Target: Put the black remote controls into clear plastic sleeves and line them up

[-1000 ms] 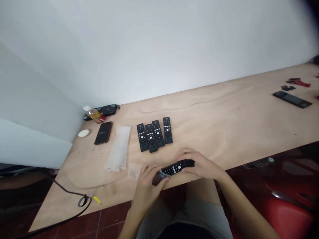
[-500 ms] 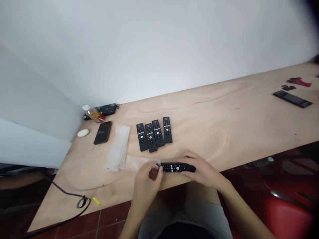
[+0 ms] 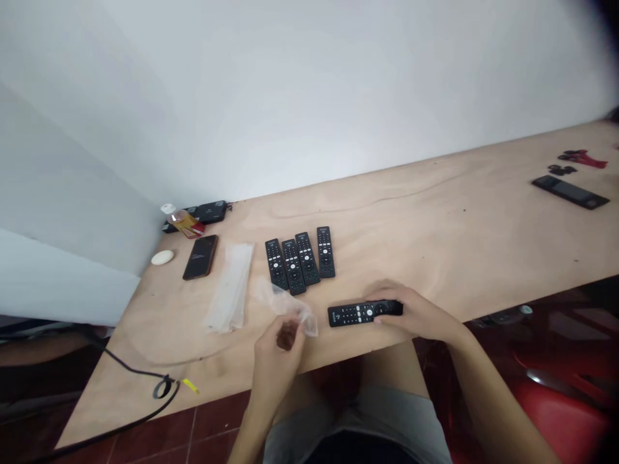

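Observation:
My right hand (image 3: pixel 409 312) grips the right end of a black remote (image 3: pixel 360 313) that lies crosswise near the table's front edge. My left hand (image 3: pixel 278 351) is closed in a pinch on a crumpled clear plastic sleeve (image 3: pixel 290 307), held just left of the remote and apart from it. Several more black remotes (image 3: pixel 300 259) lie side by side in a row farther back. A stack of flat clear sleeves (image 3: pixel 231 283) lies to their left.
A dark phone (image 3: pixel 200 256), a white oval object (image 3: pixel 162 258), a small bottle (image 3: pixel 180 220) and a black box (image 3: pixel 209 211) sit at the back left. A black cable (image 3: pixel 145 380) crosses the table's left front. Another remote (image 3: pixel 569 192) and red-black items (image 3: pixel 580 158) lie far right.
The remote has come out of the clear sleeve. My right hand moved it rightward; my left hand kept the empty sleeve and drew it left.

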`<state>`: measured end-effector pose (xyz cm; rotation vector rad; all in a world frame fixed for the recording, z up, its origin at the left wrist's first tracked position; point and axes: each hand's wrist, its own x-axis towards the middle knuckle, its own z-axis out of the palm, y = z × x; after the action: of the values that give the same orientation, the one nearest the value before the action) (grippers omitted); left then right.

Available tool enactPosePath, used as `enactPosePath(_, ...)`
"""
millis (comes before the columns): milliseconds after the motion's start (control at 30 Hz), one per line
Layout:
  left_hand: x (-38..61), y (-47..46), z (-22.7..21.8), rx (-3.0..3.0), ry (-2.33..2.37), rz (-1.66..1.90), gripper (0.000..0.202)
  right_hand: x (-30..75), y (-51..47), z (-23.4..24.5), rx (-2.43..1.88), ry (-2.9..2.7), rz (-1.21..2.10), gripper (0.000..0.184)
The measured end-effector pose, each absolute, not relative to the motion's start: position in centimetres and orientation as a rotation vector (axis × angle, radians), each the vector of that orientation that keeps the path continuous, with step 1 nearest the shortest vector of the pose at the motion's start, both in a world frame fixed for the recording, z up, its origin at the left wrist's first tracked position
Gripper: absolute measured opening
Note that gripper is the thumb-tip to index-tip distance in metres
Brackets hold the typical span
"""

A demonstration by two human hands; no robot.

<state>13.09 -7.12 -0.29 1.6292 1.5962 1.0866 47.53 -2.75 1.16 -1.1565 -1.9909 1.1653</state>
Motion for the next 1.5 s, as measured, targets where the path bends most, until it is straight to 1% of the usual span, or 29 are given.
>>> enactPosePath(167,13.0,-7.7,-0.8,1.584,1.588,1.12,0.033,44.9,-2.8,0.8,-1.279,-2.005,0.807,0.032)
enactPosePath(233,13.1,-8.0,-0.9,1.577,1.611,1.163,0.034,42.5,-3.7,0.9,-1.343,-1.898,0.644,0.02)
enactPosePath(267,13.2,-8.2,-1.0,1.574,1.623,1.187,0.033,41.0,-4.4,1.1,-1.349,-1.857,0.605,0.017)
enactPosePath(333,13.4,-8.5,-1.0,1.582,1.651,1.222,0.032,37.8,-5.9,1.5,-1.294,-1.87,0.696,0.026)
enactPosePath(400,13.5,-9.0,-1.0,1.622,1.662,1.232,0.031,34.7,-7.2,1.7,-1.275,-1.858,0.903,0.036)
enactPosePath(500,13.4,-9.6,-1.3,1.752,1.587,1.192,0.027,31.3,-8.3,1.2,-1.256,-1.692,1.136,0.032)
enactPosePath(633,13.0,-10.1,-1.6,1.904,1.433,1.117,0.031,30.0,-8.2,0.0,-1.297,-1.451,1.274,0.025)
enactPosePath(733,12.6,-9.7,-1.1,1.982,1.444,1.128,0.036,30.5,-7.9,-0.2,-1.244,-1.378,1.376,0.026)
enactPosePath(800,12.3,-9.2,-0.5,2.088,1.478,1.14,0.03,31.0,-7.7,-0.2,-1.188,-1.363,1.433,0.027)
enactPosePath(867,12.0,-8.6,-0.1,2.199,1.496,1.129,0.018,31.3,-7.7,-0.2,-1.167,-1.32,1.448,0.025)
enactPosePath(933,11.6,-8.3,0.1,2.262,1.501,1.099,0.014,31.6,-7.7,-0.4,-1.191,-1.262,1.418,0.025)
enactPosePath(1200,11.3,-8.8,-0.1,2.319,1.425,1.009,0.015,32.2,-8.1,-0.5,-1.234,-1.269,1.304,0.027)
enactPosePath(1367,10.8,-8.5,0.3,2.353,1.427,0.97,0.035,32.2,-8.4,-0.2,-1.245,-1.382,1.358,0.019)
enactPosePath(1400,10.7,-8.4,0.2,2.37,1.419,0.953,0.035,32.2,-8.4,-0.2,-1.249,-1.387,1.362,0.019)
enactPosePath(1500,10.3,-8.0,-0.1,2.384,1.4,0.942,0.023,32.2,-8.6,-0.6,-1.24,-1.368,1.336,0.019)
